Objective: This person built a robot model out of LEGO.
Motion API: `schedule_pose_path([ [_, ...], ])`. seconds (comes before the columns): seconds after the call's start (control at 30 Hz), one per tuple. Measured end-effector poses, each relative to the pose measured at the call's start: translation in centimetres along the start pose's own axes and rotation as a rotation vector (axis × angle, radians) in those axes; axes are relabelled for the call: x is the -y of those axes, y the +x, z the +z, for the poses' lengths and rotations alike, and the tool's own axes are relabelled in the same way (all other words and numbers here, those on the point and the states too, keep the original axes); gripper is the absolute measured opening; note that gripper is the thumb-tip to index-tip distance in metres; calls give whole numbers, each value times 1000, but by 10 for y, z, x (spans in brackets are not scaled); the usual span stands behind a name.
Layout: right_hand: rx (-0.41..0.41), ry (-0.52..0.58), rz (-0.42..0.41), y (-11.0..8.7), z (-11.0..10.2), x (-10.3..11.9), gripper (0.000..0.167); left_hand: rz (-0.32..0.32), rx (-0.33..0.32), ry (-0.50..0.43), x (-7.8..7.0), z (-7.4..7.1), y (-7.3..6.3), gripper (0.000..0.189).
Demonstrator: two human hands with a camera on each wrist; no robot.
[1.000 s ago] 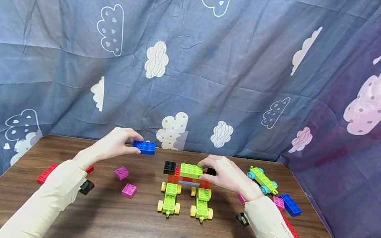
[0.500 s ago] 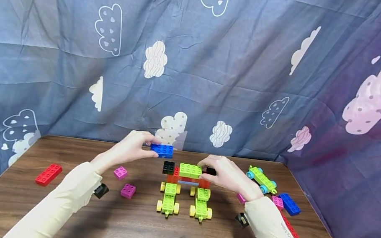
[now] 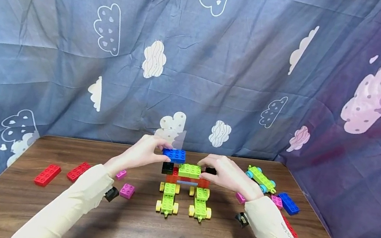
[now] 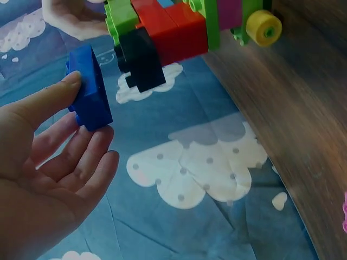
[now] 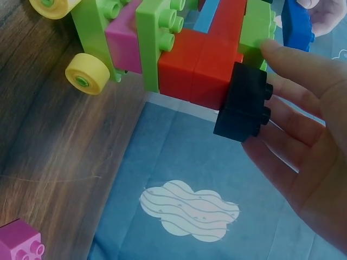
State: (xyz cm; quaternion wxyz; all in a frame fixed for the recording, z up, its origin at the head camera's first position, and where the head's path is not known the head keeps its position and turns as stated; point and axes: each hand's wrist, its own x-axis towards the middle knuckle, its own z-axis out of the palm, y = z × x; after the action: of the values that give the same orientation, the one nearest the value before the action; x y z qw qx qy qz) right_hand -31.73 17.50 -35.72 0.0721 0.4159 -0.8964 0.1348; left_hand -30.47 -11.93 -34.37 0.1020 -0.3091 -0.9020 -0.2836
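Observation:
My left hand (image 3: pixel 143 154) pinches a blue toy brick (image 3: pixel 176 156) between thumb and fingers. It is held just over the black brick (image 3: pixel 167 168) on the left end of a toy brick structure (image 3: pixel 171 178); the left wrist view shows a gap between the two. Two lime wheeled bases with yellow wheels (image 3: pixel 175 208) carry the structure, with red bricks and lime bricks (image 3: pixel 190 171) on top. At its right end my right hand (image 3: pixel 223 172) grips the structure, thumb against the lime brick and fingers behind the other black brick (image 5: pixel 238 105).
Left on the table lie red bricks (image 3: pixel 48 175) and pink bricks (image 3: pixel 127 191). To the right are a lime car base with blue wheels (image 3: pixel 261 179), a blue brick (image 3: pixel 288 203), a red brick (image 3: pixel 290 229) and pink bricks (image 3: pixel 277 201). A cloud-print curtain (image 3: pixel 198 73) hangs behind.
My left hand has carried the blue brick rightward, from beside the structure to over its left black brick. The right hand has stayed at the structure's right end.

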Motion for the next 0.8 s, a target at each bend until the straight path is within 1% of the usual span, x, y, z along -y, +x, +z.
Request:
schedule_pose_path([
  [0.1,-6,7,3,0,-1,0,26,10,7,-3,-5,4,3,31],
  [0.33,-21,7,-7,-2,-5,1,27,-15,27,-36,-12,14,9,31],
  [0.43,-35,2,-7,-2,-8,3,27,6,29,-45,-13,18,12,31],
  [0.57,-47,-3,-10,-3,-11,5,29,37,37,-29,-15,23,15,31],
  [0.8,-49,2,7,-3,-15,5,33,56,30,-10,-15,28,16,30],
])
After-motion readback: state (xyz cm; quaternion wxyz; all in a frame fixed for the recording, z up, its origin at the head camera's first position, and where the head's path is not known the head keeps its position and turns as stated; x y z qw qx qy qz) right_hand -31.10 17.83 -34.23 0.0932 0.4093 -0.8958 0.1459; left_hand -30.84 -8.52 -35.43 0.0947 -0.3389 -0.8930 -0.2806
